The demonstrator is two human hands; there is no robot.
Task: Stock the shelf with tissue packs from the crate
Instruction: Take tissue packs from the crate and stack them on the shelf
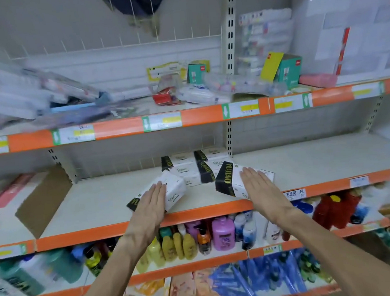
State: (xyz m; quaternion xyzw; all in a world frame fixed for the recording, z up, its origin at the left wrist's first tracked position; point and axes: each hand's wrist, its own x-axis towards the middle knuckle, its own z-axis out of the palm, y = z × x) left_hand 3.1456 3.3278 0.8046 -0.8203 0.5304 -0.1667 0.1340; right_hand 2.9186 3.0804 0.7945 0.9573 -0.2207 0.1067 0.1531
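Observation:
Two white tissue packs with black ends sit at the front of the middle shelf [95,203]. My left hand [150,204] lies flat over the left tissue pack [175,188], which is tilted and overhangs the orange shelf edge. My right hand [260,187] covers the right tissue pack [225,180], which is also tilted, black end to the left. Both thumbs are hidden under the packs. Behind them, several identical tissue packs [191,169] are stacked against the back wall. No crate is in view.
An open cardboard box [41,203] stands at the left of the same shelf; bare shelf board extends to the right. The upper shelf [186,118] holds stationery and boxes. Below are bottles [222,232] of soap and shampoo.

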